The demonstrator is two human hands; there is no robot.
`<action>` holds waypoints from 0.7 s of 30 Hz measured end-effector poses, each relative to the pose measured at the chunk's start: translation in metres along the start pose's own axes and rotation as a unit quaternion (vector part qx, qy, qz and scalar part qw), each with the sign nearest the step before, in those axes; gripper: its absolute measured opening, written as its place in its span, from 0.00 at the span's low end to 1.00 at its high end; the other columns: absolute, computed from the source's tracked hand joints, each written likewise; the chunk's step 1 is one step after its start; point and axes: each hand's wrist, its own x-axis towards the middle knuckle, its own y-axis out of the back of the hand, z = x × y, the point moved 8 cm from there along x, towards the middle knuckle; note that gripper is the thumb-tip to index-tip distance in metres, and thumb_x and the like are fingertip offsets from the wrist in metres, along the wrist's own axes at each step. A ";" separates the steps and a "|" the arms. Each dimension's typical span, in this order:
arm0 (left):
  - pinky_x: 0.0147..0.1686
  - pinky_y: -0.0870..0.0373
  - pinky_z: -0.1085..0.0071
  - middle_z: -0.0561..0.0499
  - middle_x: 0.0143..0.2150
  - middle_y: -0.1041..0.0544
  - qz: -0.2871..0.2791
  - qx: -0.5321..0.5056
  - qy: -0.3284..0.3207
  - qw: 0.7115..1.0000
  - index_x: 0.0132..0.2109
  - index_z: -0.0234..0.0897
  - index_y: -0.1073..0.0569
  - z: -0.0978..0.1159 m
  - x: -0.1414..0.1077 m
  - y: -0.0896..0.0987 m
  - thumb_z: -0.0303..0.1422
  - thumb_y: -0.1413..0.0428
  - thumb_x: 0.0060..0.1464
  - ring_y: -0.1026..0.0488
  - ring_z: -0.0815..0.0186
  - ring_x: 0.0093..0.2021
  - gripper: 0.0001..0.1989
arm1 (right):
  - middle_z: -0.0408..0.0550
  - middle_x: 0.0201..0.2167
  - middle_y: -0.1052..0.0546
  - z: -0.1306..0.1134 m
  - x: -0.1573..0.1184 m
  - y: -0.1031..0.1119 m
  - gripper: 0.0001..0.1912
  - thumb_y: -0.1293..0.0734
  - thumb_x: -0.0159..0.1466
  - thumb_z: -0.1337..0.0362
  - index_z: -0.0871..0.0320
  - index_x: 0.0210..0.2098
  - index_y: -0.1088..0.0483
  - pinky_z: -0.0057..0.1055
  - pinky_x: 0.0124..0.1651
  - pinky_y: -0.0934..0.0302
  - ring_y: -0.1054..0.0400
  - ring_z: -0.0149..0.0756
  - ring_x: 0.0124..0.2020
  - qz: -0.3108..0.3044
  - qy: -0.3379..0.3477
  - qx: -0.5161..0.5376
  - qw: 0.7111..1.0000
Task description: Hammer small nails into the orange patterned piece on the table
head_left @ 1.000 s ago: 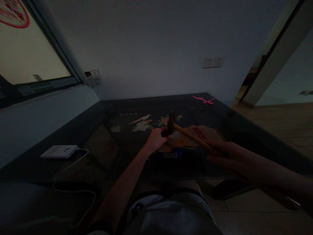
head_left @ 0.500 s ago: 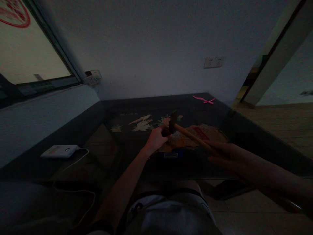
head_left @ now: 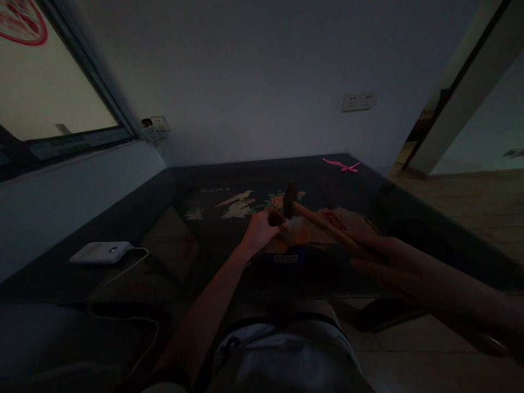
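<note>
My right hand (head_left: 380,256) is wrapped round the wooden handle of a hammer (head_left: 315,218). The dark hammer head (head_left: 290,200) hangs over the left end of a brown, printed flat piece (head_left: 335,221), perhaps a paper bag or cardboard, on the dark table. Just left of and below the head, my left hand (head_left: 262,229) is pinched closed at that piece's edge. Whatever its fingertips grip is too dark and small to name. Beneath the near edge of the brown piece shows something blue with a white label (head_left: 285,258).
The dark glossy table (head_left: 229,278) carries a bird-and-flower picture (head_left: 237,206). A white power bank or similar device (head_left: 101,252) with a cable lies at the left. A pink ribbon-like strip (head_left: 344,166) rests at the far right corner. Behind stands a wall with sockets (head_left: 358,102).
The hammer head has shifted up very slightly and its tilt differs a little. My left hand stays at the same spot, still pinched.
</note>
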 end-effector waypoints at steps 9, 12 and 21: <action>0.30 0.32 0.74 0.51 0.29 0.23 -0.002 -0.011 0.011 1.000 0.33 0.34 0.28 -0.005 0.000 -0.003 0.30 0.39 0.45 0.25 0.66 0.31 0.07 | 0.49 0.38 0.22 0.005 -0.002 -0.007 0.25 0.37 0.61 0.53 0.57 0.54 0.30 0.32 0.35 0.32 0.28 0.42 0.35 -0.020 -0.024 0.007 0.999; 0.32 0.31 0.73 0.51 0.30 0.23 0.001 0.006 -0.005 1.000 0.32 0.34 0.28 -0.003 0.000 -0.002 0.31 0.40 0.46 0.25 0.66 0.32 0.06 | 0.49 0.38 0.22 0.003 -0.002 -0.005 0.26 0.37 0.61 0.53 0.56 0.55 0.31 0.32 0.34 0.32 0.28 0.41 0.34 -0.022 -0.022 0.019 0.999; 0.32 0.32 0.72 0.52 0.30 0.23 -0.001 0.023 0.002 1.000 0.31 0.35 0.29 -0.001 -0.001 -0.001 0.31 0.39 0.46 0.26 0.66 0.32 0.07 | 0.50 0.38 0.23 0.011 -0.002 -0.012 0.28 0.38 0.62 0.52 0.58 0.58 0.34 0.31 0.35 0.33 0.29 0.40 0.34 -0.053 -0.035 0.038 0.997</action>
